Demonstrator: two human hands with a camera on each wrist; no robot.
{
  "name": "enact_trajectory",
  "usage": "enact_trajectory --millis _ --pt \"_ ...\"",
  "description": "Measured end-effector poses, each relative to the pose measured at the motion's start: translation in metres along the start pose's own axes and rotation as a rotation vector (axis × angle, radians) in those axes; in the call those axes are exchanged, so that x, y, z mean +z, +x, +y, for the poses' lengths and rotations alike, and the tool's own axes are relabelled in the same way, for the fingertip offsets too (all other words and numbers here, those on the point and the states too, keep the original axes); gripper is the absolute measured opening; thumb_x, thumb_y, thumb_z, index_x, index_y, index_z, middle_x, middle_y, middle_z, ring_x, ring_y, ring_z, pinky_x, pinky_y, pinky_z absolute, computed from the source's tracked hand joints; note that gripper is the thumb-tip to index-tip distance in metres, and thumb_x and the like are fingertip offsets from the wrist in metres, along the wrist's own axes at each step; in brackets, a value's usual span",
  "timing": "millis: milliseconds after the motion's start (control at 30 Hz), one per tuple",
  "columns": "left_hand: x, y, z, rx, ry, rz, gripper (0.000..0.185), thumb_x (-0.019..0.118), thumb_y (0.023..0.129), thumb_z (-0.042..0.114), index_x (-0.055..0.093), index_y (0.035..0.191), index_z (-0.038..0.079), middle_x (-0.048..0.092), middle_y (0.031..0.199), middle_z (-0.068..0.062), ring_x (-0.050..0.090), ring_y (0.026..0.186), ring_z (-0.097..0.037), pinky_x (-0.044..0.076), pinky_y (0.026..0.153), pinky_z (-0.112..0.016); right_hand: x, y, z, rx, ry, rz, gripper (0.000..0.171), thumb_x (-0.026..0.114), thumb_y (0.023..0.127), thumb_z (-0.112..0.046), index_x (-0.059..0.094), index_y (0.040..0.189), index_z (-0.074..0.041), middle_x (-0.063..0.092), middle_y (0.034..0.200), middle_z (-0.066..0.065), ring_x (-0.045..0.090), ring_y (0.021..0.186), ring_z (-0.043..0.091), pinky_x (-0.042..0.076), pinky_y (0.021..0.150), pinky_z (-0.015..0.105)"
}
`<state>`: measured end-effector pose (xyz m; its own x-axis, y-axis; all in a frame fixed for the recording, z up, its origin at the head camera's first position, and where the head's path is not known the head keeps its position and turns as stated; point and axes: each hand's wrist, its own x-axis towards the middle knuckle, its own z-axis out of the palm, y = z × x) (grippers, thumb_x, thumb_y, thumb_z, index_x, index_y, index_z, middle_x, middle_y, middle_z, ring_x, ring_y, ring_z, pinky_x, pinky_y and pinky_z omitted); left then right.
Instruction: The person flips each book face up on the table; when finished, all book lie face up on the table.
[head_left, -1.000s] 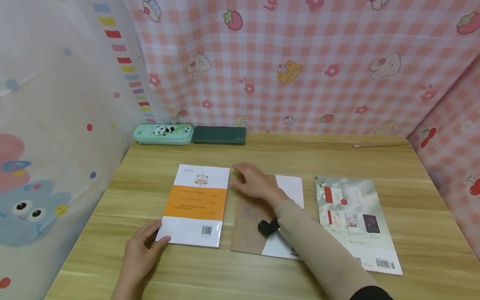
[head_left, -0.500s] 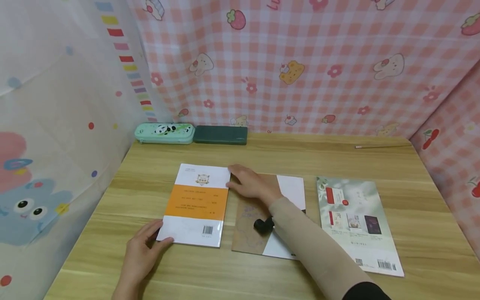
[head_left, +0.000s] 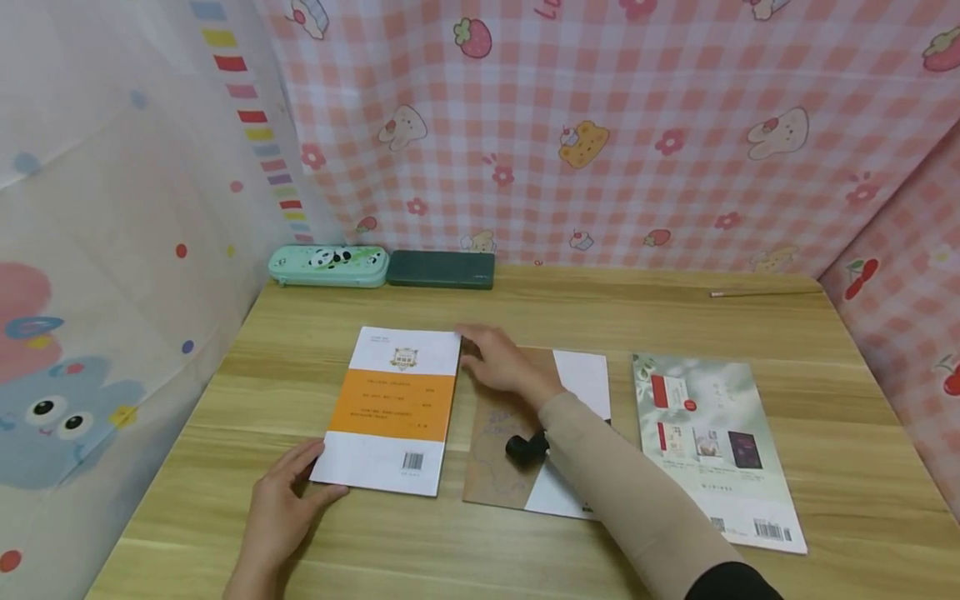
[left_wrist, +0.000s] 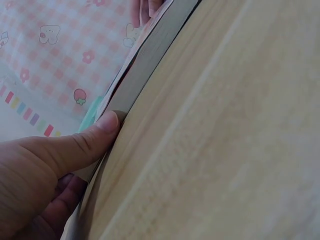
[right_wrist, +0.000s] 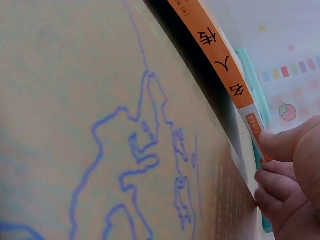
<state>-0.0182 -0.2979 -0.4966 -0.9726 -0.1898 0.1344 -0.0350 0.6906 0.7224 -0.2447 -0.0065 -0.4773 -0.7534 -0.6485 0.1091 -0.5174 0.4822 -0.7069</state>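
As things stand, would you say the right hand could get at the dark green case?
Probably yes: nothing stands between the right hand and the dark green case, though it must release the orange-and-white book first.

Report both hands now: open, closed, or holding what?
Left hand: holding the orange-and-white book by its near left corner.
Right hand: holding the same book by its far right corner.

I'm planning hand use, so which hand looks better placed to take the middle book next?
Probably the right hand: in the head view it overlaps the middle book, at the far right corner of the orange-banded book. The left hand is farther, at the near left corner.
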Motion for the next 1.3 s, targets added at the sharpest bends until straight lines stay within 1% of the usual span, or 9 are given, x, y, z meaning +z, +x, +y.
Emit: enact_trajectory --millis 133,300,500,600,800,900,1000,1167,1300 --pt "-0.001 0.000 0.001 -0.013 0.007 -0.011 0.070 0.091 0.069 0.002 0.061 0.131 -0.011 0.060 0.135 -0.023 0.056 0.127 -0.039 0.028 0.095 0.005 -0.001 0.001 -0.002 -0.030 0.025 0.028 0.056 0.067 0.092 0.005 0.051 0.145 0.000 0.054 0.146 0.016 0.047 0.138 0.028 0.037 0.117 0.039" --pt "-0.002 0.000 0.003 -0.008 0.018 -0.023 0.070 0.091 0.070 0.002 0.060 0.132 -0.010 0.059 0.136 -0.024 0.055 0.128 -0.040 0.025 0.096 0.006 0.000 0.002 -0.001 -0.032 -0.002 0.092 0.058 0.077 0.088 0.000 0.055 0.142 0.000 0.057 0.141 0.017 0.052 0.132 0.031 0.041 0.114 0.040" --pt "-0.001 0.000 0.001 0.006 0.024 -0.044 0.080 0.094 0.067 0.008 0.057 0.135 -0.011 0.056 0.138 -0.025 0.051 0.130 -0.042 0.020 0.098 0.007 -0.003 0.002 0.003 -0.095 0.008 0.195 0.050 0.082 0.085 -0.006 0.065 0.132 0.001 0.064 0.131 0.016 0.067 0.110 0.029 0.057 0.095 0.035" --pt "0.001 0.000 0.001 0.016 0.002 -0.021 0.083 0.095 0.063 0.007 0.058 0.134 -0.011 0.058 0.135 -0.026 0.054 0.127 -0.041 0.023 0.099 0.006 -0.005 0.002 0.004 -0.128 0.054 0.211 0.048 0.082 0.085 -0.005 0.067 0.129 0.002 0.066 0.127 0.016 0.070 0.102 0.029 0.060 0.087 0.031" --pt "0.005 -0.003 0.001 0.025 -0.069 0.053 0.079 0.094 0.063 0.000 0.059 0.133 -0.009 0.063 0.130 -0.025 0.059 0.122 -0.030 0.034 0.098 0.000 -0.008 0.004 0.002 -0.148 0.203 0.205 0.047 0.078 0.087 0.001 0.063 0.132 0.004 0.068 0.125 0.019 0.070 0.106 0.030 0.059 0.090 0.031" --pt "0.006 -0.006 0.004 -0.003 -0.147 0.077 0.073 0.091 0.068 -0.002 0.059 0.134 -0.007 0.063 0.133 -0.023 0.057 0.124 -0.010 0.037 0.100 -0.003 -0.011 0.005 -0.003 -0.130 0.262 0.199 0.049 0.076 0.088 0.001 0.060 0.135 0.003 0.068 0.125 0.019 0.070 0.109 0.030 0.058 0.091 0.029" --pt "0.004 -0.008 0.010 -0.068 -0.317 0.098 0.071 0.085 0.072 -0.011 0.057 0.137 -0.008 0.061 0.136 -0.016 0.058 0.113 0.005 0.047 0.096 -0.010 -0.016 0.007 -0.010 -0.115 0.319 0.206 0.049 0.075 0.089 0.000 0.059 0.135 0.002 0.068 0.124 0.019 0.070 0.109 0.029 0.058 0.090 0.026" --pt "-0.004 -0.009 0.022 -0.198 -0.644 0.150 0.070 0.077 0.073 -0.022 0.052 0.138 -0.013 0.066 0.125 0.008 0.068 0.100 -0.001 0.056 0.086 -0.018 -0.026 0.009 -0.022 -0.151 0.397 0.233 0.043 0.074 0.090 0.000 0.063 0.132 0.000 0.071 0.118 0.018 0.071 0.104 0.027 0.059 0.087 0.027" --pt "-0.008 -0.007 0.027 -0.224 -0.796 0.225 0.066 0.074 0.072 -0.027 0.054 0.134 -0.017 0.072 0.117 0.007 0.070 0.104 -0.006 0.057 0.086 -0.022 -0.032 0.010 -0.030 -0.170 0.388 0.258 0.044 0.073 0.091 -0.001 0.063 0.133 -0.001 0.073 0.114 0.015 0.071 0.102 0.024 0.060 0.086 0.029"
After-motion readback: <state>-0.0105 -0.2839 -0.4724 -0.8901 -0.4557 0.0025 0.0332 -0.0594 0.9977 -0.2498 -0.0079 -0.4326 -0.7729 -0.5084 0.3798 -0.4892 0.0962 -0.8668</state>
